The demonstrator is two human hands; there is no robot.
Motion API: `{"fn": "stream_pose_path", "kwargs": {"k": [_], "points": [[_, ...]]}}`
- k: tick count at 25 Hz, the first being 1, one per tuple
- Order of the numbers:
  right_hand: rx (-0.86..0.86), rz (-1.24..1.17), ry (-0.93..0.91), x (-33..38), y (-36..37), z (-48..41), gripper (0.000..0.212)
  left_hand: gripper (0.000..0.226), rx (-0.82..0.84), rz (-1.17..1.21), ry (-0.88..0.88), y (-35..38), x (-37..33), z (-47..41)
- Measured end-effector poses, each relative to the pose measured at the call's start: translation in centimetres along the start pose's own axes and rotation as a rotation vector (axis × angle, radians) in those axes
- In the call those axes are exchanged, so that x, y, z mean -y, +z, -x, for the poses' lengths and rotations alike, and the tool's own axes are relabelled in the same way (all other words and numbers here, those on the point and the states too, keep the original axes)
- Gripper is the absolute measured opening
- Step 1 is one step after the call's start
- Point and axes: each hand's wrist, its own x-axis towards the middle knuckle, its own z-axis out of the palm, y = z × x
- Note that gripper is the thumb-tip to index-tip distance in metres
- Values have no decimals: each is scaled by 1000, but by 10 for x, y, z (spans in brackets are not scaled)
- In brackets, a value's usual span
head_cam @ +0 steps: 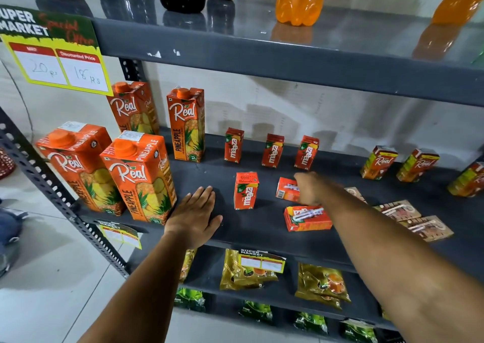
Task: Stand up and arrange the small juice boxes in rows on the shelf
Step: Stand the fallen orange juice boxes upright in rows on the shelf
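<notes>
Our left hand point(195, 213) lies flat, palm down, fingers spread on the dark shelf point(262, 227), gripping nothing. Just left of it stand four tall pineapple cartons point(138, 177). Our right hand point(310, 188) reaches further in and comes down over a small juice box lying flat point(286, 188); the fingers touch it, but we cannot tell whether they have closed around it, as the hand hides its far end.

Just left of that hand, between our two hands, one small Maaza box point(245, 191) stands upright. Nearer to us than the right hand, just below the wrist, a second flat box point(306, 218) lies on its side with its straw facing up. Beyond the right hand, at the back of the shelf, three Maaza boxes point(272, 150) stand in a row, well apart from each other.

Further right of our forearm, flat brown boxes point(416, 219) lie face up, and behind them small Real boxes point(378, 162) stand in a line along the back.
</notes>
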Motion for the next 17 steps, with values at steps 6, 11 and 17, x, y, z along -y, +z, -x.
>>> {"fn": "stream_pose_path", "kwargs": {"k": [6, 11, 17], "points": [[-104, 139, -222, -8, -21, 9, 50, 80, -8, -6, 0, 1, 1, -1], [-209, 337, -609, 20, -40, 26, 26, 76, -3, -13, -2, 0, -1, 0], [-291, 425, -762, 30, -51, 33, 56, 74, 5, -16, -4, -2, -1, 0]]}}
